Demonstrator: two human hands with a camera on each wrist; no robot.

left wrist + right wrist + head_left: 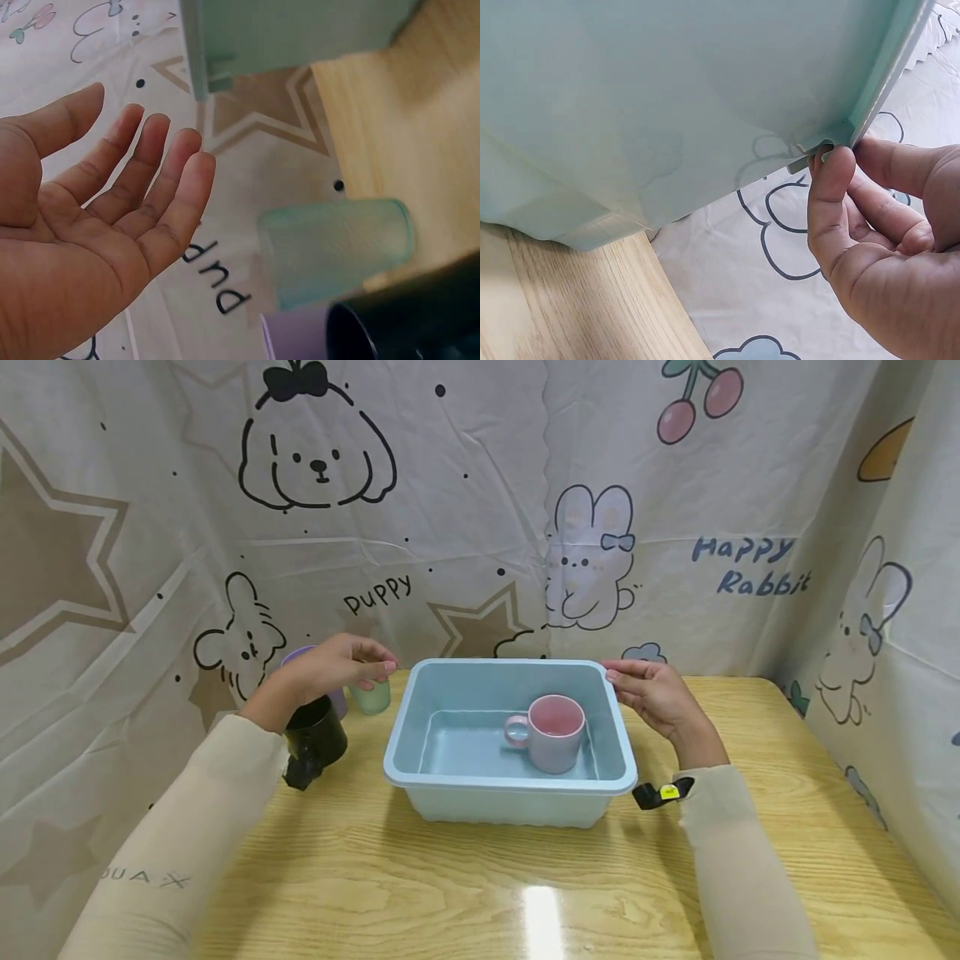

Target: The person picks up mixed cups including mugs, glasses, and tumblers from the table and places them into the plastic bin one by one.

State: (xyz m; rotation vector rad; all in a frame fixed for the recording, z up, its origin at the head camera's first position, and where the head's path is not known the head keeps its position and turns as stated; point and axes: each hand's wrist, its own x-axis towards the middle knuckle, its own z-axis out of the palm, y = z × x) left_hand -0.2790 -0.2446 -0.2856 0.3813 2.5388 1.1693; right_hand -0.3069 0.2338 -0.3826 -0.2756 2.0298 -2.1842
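A light blue plastic basin [480, 783] stands on the table, and a pink mug [555, 739] sits upright inside it, its handle to the left. My right hand [656, 697] pinches the basin's rim at the far right corner; the right wrist view shows the thumb and fingertips at the rim's edge. My left hand [337, 668] hovers left of the basin, apart from it, with fingers loosely bent and holding nothing. Below and beside it stand a black mug [318, 735], a green translucent cup [371, 696] and a purple cup [296, 334], partly hidden by the hand.
The wooden table [465, 885] reaches back to a printed cloth [465, 485] that hangs behind and along both sides. A black wrist camera [660, 793] sits at the right cuff. Cups crowd the left side near the cloth.
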